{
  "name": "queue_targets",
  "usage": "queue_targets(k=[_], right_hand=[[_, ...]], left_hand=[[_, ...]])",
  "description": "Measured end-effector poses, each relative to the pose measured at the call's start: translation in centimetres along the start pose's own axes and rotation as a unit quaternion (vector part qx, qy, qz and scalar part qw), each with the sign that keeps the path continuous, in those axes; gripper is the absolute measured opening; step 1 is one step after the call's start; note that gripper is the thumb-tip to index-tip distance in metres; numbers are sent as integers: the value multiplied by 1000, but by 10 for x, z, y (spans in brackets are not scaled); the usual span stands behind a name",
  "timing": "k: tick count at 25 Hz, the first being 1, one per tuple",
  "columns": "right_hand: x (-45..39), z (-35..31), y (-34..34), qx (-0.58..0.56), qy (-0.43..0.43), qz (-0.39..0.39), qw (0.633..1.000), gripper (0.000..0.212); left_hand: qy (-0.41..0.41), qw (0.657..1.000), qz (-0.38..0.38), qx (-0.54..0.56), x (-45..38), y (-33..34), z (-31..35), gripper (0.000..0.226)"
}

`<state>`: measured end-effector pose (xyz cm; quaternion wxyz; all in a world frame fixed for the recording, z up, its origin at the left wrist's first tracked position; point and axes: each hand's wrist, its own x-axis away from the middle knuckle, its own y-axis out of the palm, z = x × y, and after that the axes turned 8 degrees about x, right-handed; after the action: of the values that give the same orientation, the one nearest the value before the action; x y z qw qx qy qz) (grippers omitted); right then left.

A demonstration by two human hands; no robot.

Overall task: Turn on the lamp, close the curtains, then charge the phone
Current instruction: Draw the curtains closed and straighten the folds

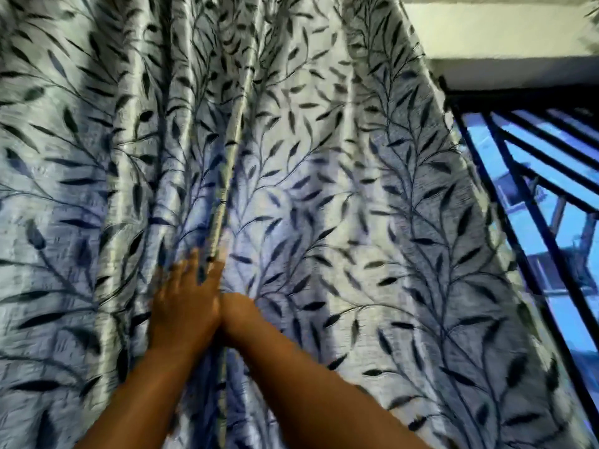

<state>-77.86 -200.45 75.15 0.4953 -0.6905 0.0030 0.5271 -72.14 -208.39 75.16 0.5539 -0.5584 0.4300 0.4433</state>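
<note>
Curtains (324, 189), leaf-patterned, fill most of the frame; the two panels meet at a seam running down centre-left. Left hand (184, 306) lies flat on the left panel beside the seam, fingers (194, 264) spread fairly wide, pressing cloth, not clearly pinching it. Right hand (238, 312) is pushed into the fold at the seam, touching the left hand; its fingers are hidden in fabric, so cannot tell whether they grip. Frame is motion-blurred. Judged step: closing the curtains, centre joined, but the right edge hangs short and the window grille (531, 189) shows bare at right of frame, with daylight through it. Risks: letting go at the seam could let the panels spring apart; tugging low on the cloth could jam the top or pull the right panel further from the grille side. White wall (486, 30) sits upper right. Lamp and phone are not in view; nothing blocks the hands except the folds themselves.
</note>
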Motion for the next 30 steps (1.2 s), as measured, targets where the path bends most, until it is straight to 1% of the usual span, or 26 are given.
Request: queue_targets(k=[1, 3, 4, 5, 7, 8, 9, 10, 11, 12, 13, 14, 15, 16, 17, 18, 19, 20, 21, 22, 24, 26, 27, 28, 30], right_hand=[[-4, -1, -2, -20, -17, -6, 1000, 38], [-7, 2, -11, -40, -38, -23, 998, 40], [-4, 6, -16, -31, -47, -40, 998, 41], [2, 14, -21, -11, -51, -61, 997, 42], [24, 38, -34, 42, -59, -102, 992, 40], [36, 52, -45, 44, -48, -105, 992, 39], [50, 66, -62, 25, -22, -82, 996, 36], [65, 81, -83, 6, 12, -22, 1000, 32], [77, 94, -105, 20, 48, 84, 995, 29], [86, 108, -127, 69, 79, 220, 970, 24], [96, 123, -149, 123, 110, 348, 923, 23], [102, 139, -166, 159, 145, 447, 868, 32], [110, 154, -180, 172, 193, 496, 829, 49], [116, 169, -192, 173, 246, 502, 811, 64], [121, 183, -200, 165, 296, 483, 807, 77], [125, 195, -206, 137, 334, 454, 814, 86], [127, 203, -207, 92, 354, 424, 829, 90], [126, 209, -202, 48, 359, 398, 843, 90], [125, 214, -194, 21, 356, 376, 855, 85], [122, 215, -183, 13, 347, 360, 866, 75], [113, 217, -159, 19, 309, 332, 891, 46], [101, 214, -140, -3, 284, 310, 907, 25], [93, 213, -134, -9, 275, 304, 912, 20], [85, 211, -131, -7, 265, 302, 915, 19], [66, 204, -121, 33, 241, 304, 921, 25]], left_hand=[[-22, 1000, -5, -5, 2, -1, -3, 53], [-85, 994, -67, -10, 2, 0, -5, 50], [-100, 992, -82, 6, -1, 1, -3, 51], [-103, 990, -89, 26, -4, 0, 4, 52], [-76, 994, -72, 44, -8, 2, 30, 56], [-58, 996, -55, 41, -11, 3, 47, 60], [-47, 997, -35, 39, -16, 4, 64, 65], [-43, 998, -14, 41, -22, 3, 82, 69], [-42, 998, 12, 53, -30, 2, 99, 73], [-43, 996, 37, 67, -39, 0, 117, 76], [-40, 994, 56, 81, -48, -1, 137, 78], [-34, 993, 68, 90, -56, -2, 155, 78], [-24, 992, 76, 94, -62, -3, 174, 78], [-13, 992, 81, 97, -67, -3, 191, 78], [-6, 991, 80, 103, -69, -2, 207, 79], [-5, 991, 75, 111, -70, -2, 221, 81], [-8, 991, 66, 120, -70, -1, 232, 83], [-13, 990, 56, 131, -69, 1, 243, 87], [-18, 989, 42, 141, -68, 2, 251, 90], [-23, 989, 25, 145, -68, 2, 257, 93], [-32, 990, 4, 136, -73, 3, 261, 96], [-37, 990, -11, 136, -83, 8, 255, 94], [-34, 990, -16, 139, -89, 14, 249, 89], [-28, 990, -20, 134, -93, 20, 241, 85], [-20, 993, -16, 112, -99, 34, 218, 82]])
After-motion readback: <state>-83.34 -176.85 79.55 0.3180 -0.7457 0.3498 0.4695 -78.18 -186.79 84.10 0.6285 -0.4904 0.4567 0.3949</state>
